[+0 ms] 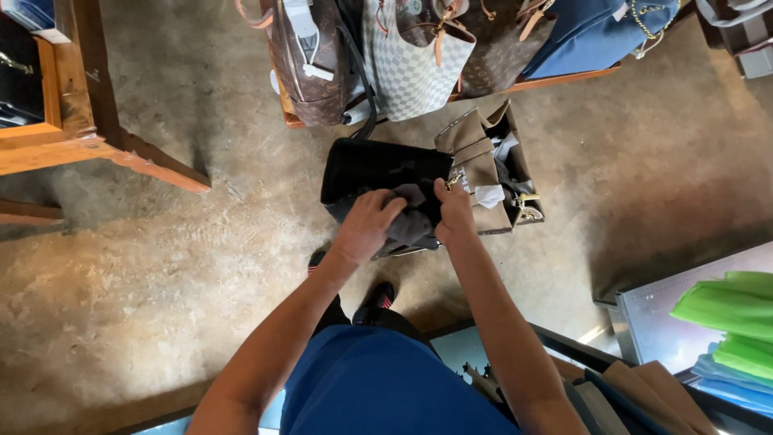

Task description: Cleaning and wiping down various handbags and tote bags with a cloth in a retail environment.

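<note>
Currently both hands sit at the mouth of a black leather handbag, held above the concrete floor. Left hand is curled around crumpled grey stuffing cloth at the opening. Right hand is closed, pinching the bag's rim. A tan open-top handbag stands just right of it, touching.

Bag shop: handbags on wooden shelf

A worn, mottled concrete floor fills the room. A wooden bench stands upper left. Light patches brighten the floor's lower left.
</note>
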